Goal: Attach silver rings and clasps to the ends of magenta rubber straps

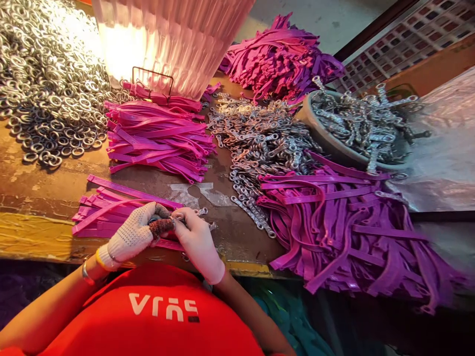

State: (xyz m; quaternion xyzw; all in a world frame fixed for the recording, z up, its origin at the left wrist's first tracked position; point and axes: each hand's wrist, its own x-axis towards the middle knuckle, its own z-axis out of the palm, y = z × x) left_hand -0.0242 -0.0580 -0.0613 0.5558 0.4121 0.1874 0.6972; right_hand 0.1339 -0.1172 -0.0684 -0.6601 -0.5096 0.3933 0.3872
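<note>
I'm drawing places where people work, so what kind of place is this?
It looks like a workshop or small factory, probably: there's a big heap of metal rings, a neat bundle of pink straps, and a bowl piled with metal links.

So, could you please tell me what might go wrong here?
The left hand and right hand meet closely, so a finger could get pinched. Metal pieces heaped above the bowl's rim might spill if knocked. Purple straps at right overhang the table edge and could slide off.

Red shirt (148,333), white lettering (164,307) — dotted glove (128,235), bangle (86,273).
</note>
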